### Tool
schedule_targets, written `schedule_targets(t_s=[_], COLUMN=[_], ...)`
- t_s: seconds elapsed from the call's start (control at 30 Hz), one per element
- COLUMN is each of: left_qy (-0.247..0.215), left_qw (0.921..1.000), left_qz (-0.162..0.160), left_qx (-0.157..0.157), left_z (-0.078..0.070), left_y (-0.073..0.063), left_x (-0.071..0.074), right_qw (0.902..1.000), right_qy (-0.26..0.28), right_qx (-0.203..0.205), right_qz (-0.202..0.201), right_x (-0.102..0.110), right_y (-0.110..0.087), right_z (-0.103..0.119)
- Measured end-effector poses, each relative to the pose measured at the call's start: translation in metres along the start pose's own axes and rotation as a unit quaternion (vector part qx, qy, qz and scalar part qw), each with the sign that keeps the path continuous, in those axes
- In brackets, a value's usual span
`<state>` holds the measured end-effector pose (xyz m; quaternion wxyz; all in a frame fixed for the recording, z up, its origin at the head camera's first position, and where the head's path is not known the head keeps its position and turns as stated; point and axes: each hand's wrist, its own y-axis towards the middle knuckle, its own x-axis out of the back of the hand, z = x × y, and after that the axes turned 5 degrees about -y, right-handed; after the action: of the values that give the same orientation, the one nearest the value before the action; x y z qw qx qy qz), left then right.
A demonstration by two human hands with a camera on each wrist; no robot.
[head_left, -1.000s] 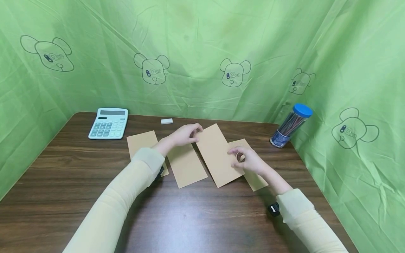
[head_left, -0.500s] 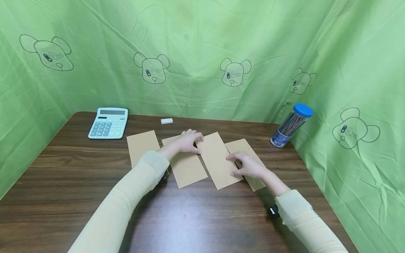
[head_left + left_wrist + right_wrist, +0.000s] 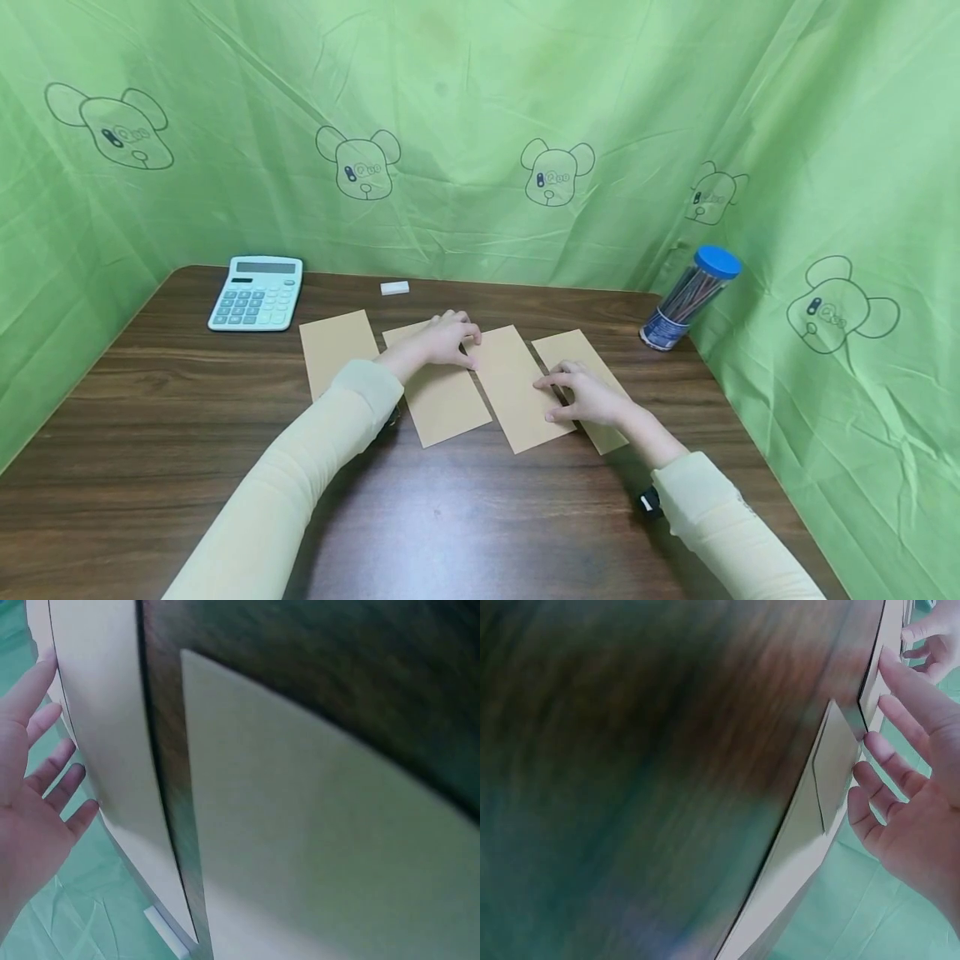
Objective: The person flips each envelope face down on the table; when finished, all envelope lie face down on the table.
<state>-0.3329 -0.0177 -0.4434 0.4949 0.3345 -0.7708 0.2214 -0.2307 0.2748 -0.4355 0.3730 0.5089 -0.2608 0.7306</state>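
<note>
Several brown kraft-paper envelopes lie side by side on the table in the head view. The second envelope from the right [image 3: 525, 400] lies flat between my two hands. My left hand [image 3: 444, 340] is over the neighbouring envelope [image 3: 442, 408], its thumb and forefinger at the middle one's upper left edge. My right hand [image 3: 588, 396] covers part of the rightmost envelope [image 3: 573, 346], with fingertips on the middle one's right edge. In both wrist views the fingers are loosely extended. A flap shows on an envelope [image 3: 836, 761] in the right wrist view. The leftmost envelope [image 3: 337, 346] is partly behind my left sleeve.
A light blue calculator [image 3: 257, 293] sits at the back left of the wooden table [image 3: 450, 533]. A white eraser-like block [image 3: 394, 287] lies near the back edge. A clear tub of thin sticks with a blue lid [image 3: 690, 297] stands at the back right, before the green curtain [image 3: 450, 83].
The second envelope from the right has come down flat and slid slightly towards me, off the rightmost one. My left hand has moved down and right with it; my right hand has shifted slightly.
</note>
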Motion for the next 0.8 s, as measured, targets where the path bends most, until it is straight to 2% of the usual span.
schedule_targets(t_s=[0.2,0.37,0.57,0.8], left_qy=[0.002,0.009,0.004,0.009], left_qw=[0.9999,0.9998,0.9998,0.9997], left_qz=[0.008,0.011,0.01,0.016], left_qx=[0.01,0.017,0.018,0.019], left_z=[-0.001,-0.001,-0.001,-0.002], left_y=[-0.001,0.0,0.0,0.0], left_x=[0.0,-0.001,-0.002,0.0], right_qw=[1.0,0.9996,0.9984,0.9984], right_qy=[0.001,0.011,-0.018,-0.021], right_qx=[0.006,0.011,-0.003,-0.036], right_qz=[0.001,-0.022,-0.054,-0.039], right_x=[0.003,0.012,0.025,0.033], right_y=[-0.001,-0.007,-0.026,-0.048], right_z=[0.001,-0.006,-0.025,-0.046])
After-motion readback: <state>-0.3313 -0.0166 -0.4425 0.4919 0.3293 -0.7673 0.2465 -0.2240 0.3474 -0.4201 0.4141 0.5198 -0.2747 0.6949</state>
